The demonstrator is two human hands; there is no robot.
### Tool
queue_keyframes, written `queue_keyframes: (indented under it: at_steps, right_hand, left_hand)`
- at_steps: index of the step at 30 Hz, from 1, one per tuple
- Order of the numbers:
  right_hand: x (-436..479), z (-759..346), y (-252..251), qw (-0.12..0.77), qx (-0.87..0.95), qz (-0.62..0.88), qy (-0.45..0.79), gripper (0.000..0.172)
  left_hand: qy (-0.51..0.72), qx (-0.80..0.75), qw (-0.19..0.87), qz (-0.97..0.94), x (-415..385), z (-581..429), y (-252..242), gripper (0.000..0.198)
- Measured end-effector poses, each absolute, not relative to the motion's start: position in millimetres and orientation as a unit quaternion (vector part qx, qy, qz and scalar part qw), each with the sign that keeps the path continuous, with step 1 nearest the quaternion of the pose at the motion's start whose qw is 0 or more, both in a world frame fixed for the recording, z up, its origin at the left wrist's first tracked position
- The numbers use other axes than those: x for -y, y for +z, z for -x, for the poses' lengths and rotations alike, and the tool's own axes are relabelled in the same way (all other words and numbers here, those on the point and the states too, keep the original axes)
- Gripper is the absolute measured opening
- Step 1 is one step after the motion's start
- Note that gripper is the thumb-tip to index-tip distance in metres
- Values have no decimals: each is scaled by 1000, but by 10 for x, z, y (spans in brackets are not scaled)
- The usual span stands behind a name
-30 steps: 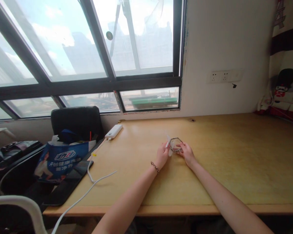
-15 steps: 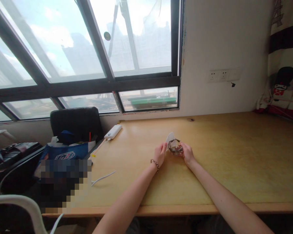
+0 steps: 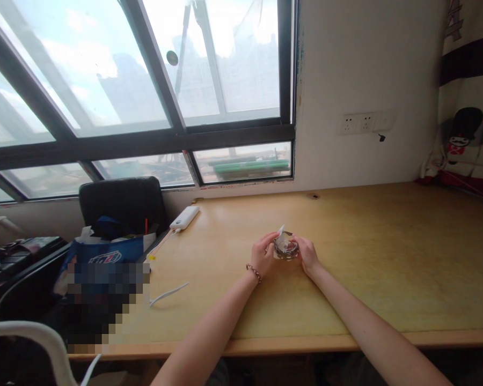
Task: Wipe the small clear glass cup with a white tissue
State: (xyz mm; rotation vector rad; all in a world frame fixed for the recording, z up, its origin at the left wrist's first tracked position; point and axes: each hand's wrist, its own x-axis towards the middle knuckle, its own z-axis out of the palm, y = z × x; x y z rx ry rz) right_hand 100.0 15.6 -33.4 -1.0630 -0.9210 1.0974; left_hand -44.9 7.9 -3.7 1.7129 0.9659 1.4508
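Both my hands meet at the middle of a light wooden desk (image 3: 386, 257). Between them sits a small clear glass dish (image 3: 286, 248), low over the desk top or resting on it. My right hand (image 3: 308, 254) curls round its right side. My left hand (image 3: 261, 252), with a bead bracelet at the wrist, pinches a small white piece of paper or tissue (image 3: 280, 230) against the dish's left rim. What is inside the dish is too small to tell.
A white power bank (image 3: 184, 217) with a white cable (image 3: 167, 294) lies at the desk's left. Beyond the left edge stand a black chair (image 3: 123, 201) and a blue printed bag (image 3: 104, 257). Wall sockets (image 3: 364, 122) sit above the desk. Printed fabric (image 3: 462, 145) hangs at the right.
The dish has been turned and brought slightly closer between my hands. The white paper, sticking up a moment ago, is now pressed down at the rim by my left fingers.
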Motion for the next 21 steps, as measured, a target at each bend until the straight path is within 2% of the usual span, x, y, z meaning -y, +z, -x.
queue_keyframes:
  at_steps: [9, 16, 21]
  right_hand:
    - [-27, -963, -217, 606, 398, 453, 519, 32]
    - [-23, -914, -204, 638, 302, 418, 571, 31]
    - [-46, -940, -193, 659, 267, 415, 567, 33]
  left_hand:
    - [469, -419, 176, -757, -8, 469, 55, 31]
    - [483, -401, 188, -755, -34, 476, 70, 32]
    - [429, -401, 161, -793, -54, 463, -6, 20]
